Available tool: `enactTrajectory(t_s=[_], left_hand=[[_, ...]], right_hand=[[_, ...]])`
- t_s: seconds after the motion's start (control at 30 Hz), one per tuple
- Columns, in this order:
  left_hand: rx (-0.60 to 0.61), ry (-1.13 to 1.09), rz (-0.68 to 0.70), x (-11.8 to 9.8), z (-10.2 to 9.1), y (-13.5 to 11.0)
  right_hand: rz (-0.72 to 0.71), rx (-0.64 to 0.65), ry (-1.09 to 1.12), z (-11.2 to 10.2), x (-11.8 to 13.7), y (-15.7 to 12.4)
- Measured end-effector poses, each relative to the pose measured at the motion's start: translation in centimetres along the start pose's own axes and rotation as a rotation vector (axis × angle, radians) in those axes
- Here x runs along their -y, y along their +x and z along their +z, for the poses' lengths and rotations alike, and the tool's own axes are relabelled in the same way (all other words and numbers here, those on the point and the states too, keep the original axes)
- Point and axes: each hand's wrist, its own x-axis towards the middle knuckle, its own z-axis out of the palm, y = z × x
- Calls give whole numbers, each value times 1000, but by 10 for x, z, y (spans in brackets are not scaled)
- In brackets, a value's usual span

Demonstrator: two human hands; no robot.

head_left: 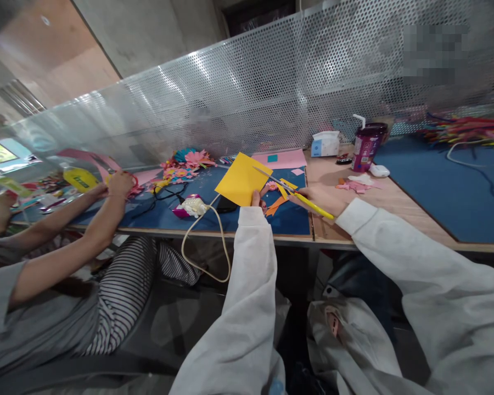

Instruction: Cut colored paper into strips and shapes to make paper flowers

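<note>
A square sheet of yellow paper [239, 178] is pinched in my left hand [257, 199], thumb on its near face at the lower corner. My right hand [327, 202] is closed on yellow-handled scissors [315, 207]. Their grey blades point left and lie across the right corner of the sheet; whether they are cutting into it I cannot tell. Under and beside the blades are yellow paper strips and orange paper pieces [276, 205] on the blue mat [290, 222]. A pink paper flower [271, 186] shows just behind my left hand.
To the left, a co-worker's hands [121, 184] hold pink paper and red-handled scissors. A white power strip [193, 207] has its cord looping over the table edge. Paper flowers [197, 158], a purple cup [367, 147], a tissue pack [325, 144] and pink scraps [356, 186] stand or lie around.
</note>
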Motion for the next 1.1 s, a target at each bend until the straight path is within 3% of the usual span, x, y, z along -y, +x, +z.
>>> enactTrajectory(t_s=[0.6,0.77,1.1], left_hand=[[41,-147,42,10,-3,7],[53,-177,34,11,-5,10],[47,-155,-15,3,-2,4]], right_hand=[[-5,-17,-49,2,-1,2],[-61,-35,-126,-5,5,-6],[-208,57,-57,-13,-5,-7]])
